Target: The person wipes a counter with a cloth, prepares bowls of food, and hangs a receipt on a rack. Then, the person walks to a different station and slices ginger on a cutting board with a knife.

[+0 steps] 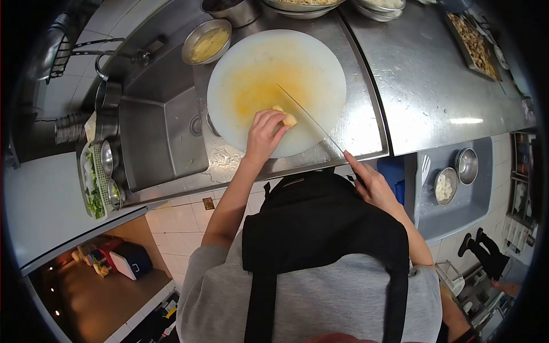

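A round white cutting board, stained yellow in the middle, lies on the steel counter. My left hand presses down on a small pale yellow piece of food near the board's front edge. My right hand grips the handle of a long knife. The thin blade slants up and to the left across the board, with its edge just right of the food piece and its tip near the board's centre.
A steel sink lies left of the board. Beside it, a green basket holds greens. Metal bowls and a tray of food line the far counter. Two more bowls sit on a lower shelf at right.
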Motion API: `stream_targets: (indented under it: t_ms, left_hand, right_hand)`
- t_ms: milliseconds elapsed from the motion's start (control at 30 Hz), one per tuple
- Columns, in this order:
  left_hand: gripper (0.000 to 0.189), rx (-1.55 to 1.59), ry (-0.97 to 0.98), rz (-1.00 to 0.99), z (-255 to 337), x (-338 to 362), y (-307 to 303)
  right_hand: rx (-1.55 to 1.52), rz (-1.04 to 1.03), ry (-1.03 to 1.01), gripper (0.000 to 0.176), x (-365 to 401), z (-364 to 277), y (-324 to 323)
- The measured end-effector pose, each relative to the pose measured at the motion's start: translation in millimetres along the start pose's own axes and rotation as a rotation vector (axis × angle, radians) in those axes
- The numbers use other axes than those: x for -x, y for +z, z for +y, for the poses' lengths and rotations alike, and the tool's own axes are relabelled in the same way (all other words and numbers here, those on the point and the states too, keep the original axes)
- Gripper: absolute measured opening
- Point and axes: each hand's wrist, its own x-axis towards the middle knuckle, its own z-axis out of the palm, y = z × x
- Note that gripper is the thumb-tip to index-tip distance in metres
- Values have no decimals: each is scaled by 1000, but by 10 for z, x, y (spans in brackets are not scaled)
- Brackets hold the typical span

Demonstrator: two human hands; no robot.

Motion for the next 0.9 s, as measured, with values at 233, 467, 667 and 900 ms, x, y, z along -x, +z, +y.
stream_targets:
  t_ms: [233,467,667,900]
  left_hand:
    - [35,-53,-40,-53,99,-40,-44]
    - [32,-80,-29,-233,-6,-261,-83]
    - [24,117,-436,-241,-106,-247,-152]
    - [22,68,-544,-106,-112,-248,-171]
  right_hand:
    - [-20,-82,65,74,159,30,-73]
    - [-80,-23,55,73,101,89,-73]
    - [-51,-15,46,72,44,131,-86]
    - [-58,-29,33,71,4,105,-63]
